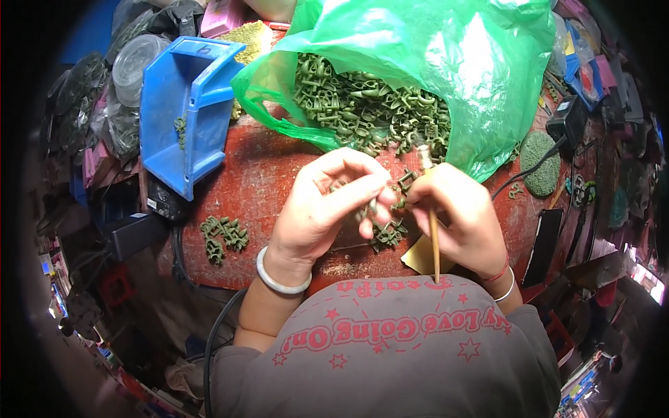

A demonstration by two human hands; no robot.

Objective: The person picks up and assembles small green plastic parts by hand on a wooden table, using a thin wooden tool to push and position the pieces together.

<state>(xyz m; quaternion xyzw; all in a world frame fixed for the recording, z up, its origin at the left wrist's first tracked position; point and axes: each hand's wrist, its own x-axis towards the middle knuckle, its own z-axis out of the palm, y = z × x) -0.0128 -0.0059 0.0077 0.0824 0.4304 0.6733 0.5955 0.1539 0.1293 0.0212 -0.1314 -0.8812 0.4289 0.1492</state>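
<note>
Over on the left, loose pieces [223,233] on the red worktop [258,174]. Here's the left hand [324,202], fingers curled and blurred, can't tell on what! Between the hands, a green piece [403,187]; the right hand [456,212] has its fingers clamped round a stick [435,244]. Close piece-handling, seemingly; next calls for steadiness.

Green pieces [226,233] on red table [259,182]
</note>
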